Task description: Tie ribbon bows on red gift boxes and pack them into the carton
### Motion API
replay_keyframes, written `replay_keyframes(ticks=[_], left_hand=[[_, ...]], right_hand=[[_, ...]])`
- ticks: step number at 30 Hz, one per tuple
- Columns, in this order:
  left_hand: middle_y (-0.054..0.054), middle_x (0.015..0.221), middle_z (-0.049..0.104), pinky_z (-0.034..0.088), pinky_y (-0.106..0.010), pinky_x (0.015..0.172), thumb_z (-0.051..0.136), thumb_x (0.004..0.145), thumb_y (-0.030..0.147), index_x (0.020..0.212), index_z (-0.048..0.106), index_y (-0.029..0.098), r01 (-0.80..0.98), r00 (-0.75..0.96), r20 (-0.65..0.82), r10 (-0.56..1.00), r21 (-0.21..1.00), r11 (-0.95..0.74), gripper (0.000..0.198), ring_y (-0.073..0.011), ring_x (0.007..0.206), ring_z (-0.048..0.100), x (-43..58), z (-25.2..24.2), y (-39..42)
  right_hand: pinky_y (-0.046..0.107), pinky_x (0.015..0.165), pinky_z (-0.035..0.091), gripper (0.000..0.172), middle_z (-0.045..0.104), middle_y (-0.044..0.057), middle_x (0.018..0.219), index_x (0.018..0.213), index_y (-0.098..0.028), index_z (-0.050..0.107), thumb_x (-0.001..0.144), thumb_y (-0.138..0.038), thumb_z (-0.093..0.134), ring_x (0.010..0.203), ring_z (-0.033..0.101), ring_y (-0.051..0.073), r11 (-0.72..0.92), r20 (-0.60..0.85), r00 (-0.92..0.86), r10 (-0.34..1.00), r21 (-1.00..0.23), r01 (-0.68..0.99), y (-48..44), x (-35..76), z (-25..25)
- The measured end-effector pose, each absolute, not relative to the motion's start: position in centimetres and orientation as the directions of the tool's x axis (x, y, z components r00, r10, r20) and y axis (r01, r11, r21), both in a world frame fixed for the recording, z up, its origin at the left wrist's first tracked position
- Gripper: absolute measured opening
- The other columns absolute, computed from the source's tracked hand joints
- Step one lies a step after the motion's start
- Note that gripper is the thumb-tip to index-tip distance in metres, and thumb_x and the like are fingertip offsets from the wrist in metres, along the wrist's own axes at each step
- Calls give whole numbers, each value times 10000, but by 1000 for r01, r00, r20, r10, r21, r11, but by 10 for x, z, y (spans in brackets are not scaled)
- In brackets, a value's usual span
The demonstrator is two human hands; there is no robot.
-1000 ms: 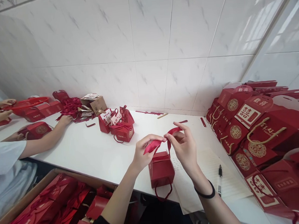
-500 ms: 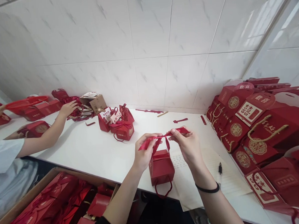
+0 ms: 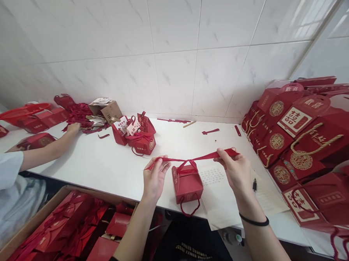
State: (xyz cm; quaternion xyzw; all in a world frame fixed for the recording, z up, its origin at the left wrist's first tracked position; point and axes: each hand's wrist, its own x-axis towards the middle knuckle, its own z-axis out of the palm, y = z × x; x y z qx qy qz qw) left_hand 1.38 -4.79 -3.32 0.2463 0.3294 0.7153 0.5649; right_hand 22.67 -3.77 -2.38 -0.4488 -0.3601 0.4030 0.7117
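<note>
A small red gift box [image 3: 188, 185] with a cord handle stands at the near edge of the white table [image 3: 106, 169]. A red ribbon [image 3: 203, 157] is knotted over its top and stretched out flat to both sides. My left hand [image 3: 154, 179] pinches the ribbon's left end, left of the box. On the other side, my right hand [image 3: 236, 171] pinches the right end. The ribbon is taut between them.
Stacked red gift bags [image 3: 303, 139] fill the right side. Finished small boxes [image 3: 139, 137] stand mid-table by the wall. A lined paper sheet [image 3: 225, 198] and pen [image 3: 254, 184] lie under my right hand. Another person's arm [image 3: 43, 151] reaches across at left. A cardboard carton of red boxes [image 3: 66, 237] sits below.
My hands have moved apart sideways, pulling the ribbon's two ends out straight and drawing the knot down onto the box. The other person's hand has shifted along the ribbon pile.
</note>
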Motion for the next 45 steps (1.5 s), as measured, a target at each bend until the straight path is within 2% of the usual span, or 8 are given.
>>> replay_keyframes(ticks=[4, 8, 13, 25, 32, 37, 45], left_hand=[[-35, 775, 706, 536, -230, 680, 797, 573, 218, 670, 642, 140, -659, -322, -133, 937, 742, -122, 199, -108, 695, 640, 4, -41, -52], [-38, 751, 697, 534, -184, 644, 681, 694, 118, 652, 625, 124, -697, -397, -271, 877, 710, -96, 70, -92, 694, 641, -4, -47, -56], [-46, 753, 682, 541, -157, 612, 529, 817, 43, 665, 614, 106, -733, -439, -381, 814, 675, -79, 184, -78, 687, 640, -15, -58, -60], [-49, 733, 679, 554, -142, 571, 483, 848, 9, 652, 602, 88, -748, -480, -467, 743, 660, -68, 242, -68, 617, 624, -31, -79, -71], [-56, 724, 674, 562, -142, 556, 477, 848, -11, 658, 608, 68, -741, -488, -489, 722, 670, -46, 244, -67, 605, 627, -35, -89, -75], [-47, 683, 662, 566, -148, 550, 494, 833, -24, 657, 607, 69, -733, -498, -502, 707, 679, -35, 229, -70, 581, 623, -36, -94, -78], [-54, 727, 674, 565, -143, 554, 501, 834, -7, 673, 618, 71, -708, -538, -489, 687, 704, -54, 213, -68, 598, 625, -41, -93, -82]], right_hand=[[243, 602, 549, 340, 586, -1, 596, 618, -149, 558, 593, -339, 839, 558, 588, 127, 234, 94, 434, 896, -930, -282, -42, 238, -33], [239, 599, 561, 343, 592, 4, 597, 590, -145, 567, 542, -318, 860, 577, 591, 133, 218, 41, 472, 880, -920, -326, -44, 250, -41], [241, 631, 580, 366, 590, -8, 597, 581, -139, 581, 488, -314, 888, 607, 590, 129, 232, 26, 515, 857, -912, -340, -44, 266, -51], [212, 601, 590, 461, 602, 3, 608, 586, -126, 603, 353, -354, 930, 592, 596, 122, 149, -78, 532, 843, -917, -371, -43, 277, -70], [210, 586, 597, 484, 608, 13, 612, 584, -121, 622, 326, -385, 935, 602, 610, 136, 72, -138, 540, 830, -934, -349, -49, 288, -85], [180, 615, 592, 512, 613, 15, 624, 619, -110, 643, 342, -433, 927, 607, 614, 128, -7, -165, 515, 841, -956, -294, -55, 291, -98], [169, 638, 583, 535, 612, -1, 620, 630, -131, 613, 394, -521, 893, 604, 626, 124, -24, -109, 545, 831, -987, -161, -57, 289, -101]])
